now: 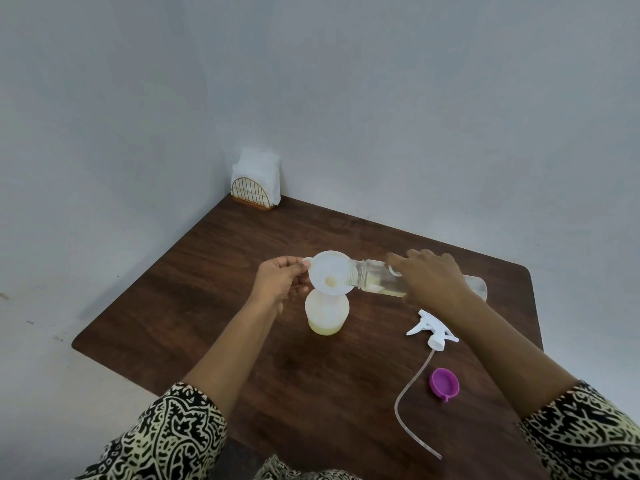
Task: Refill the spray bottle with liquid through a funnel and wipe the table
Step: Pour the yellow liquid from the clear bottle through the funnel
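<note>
On my feed the left hand [280, 282] pinches the small tab on the rim of the funnel [330, 273], thumb and fingertips closed on it, with the rest of the fingers curled underneath. The right hand [433, 278] is wrapped over the middle of a clear bottle [375, 278], which is tipped pretty much flat on its side. Its open mouth touches the funnel's rim at about 3 o'clock. There's pale yellowish liquid lying along the low side of that bottle and a little pool sitting in the funnel's throat.

The funnel is stuck in the neck of the spray bottle [326, 315], which stands upright on the table [207, 306] right between the two hands. Taking it as the centre of the dial, the left hand is up at 10 o'clock and the right at 2. It's only got a thin yellow layer at the bottom.

Further out, the trigger head [433, 329] lies on its side at 3 to 4 o'clock, just under my right forearm, and its dip tube [407, 403] curls back toward me. A purple cap [444, 383] sits open side up at about 4, just beside the tube. Way off at 11, in the table's far corner against the wall, there's a gold wire napkin holder [251, 194] with white napkins.
</note>
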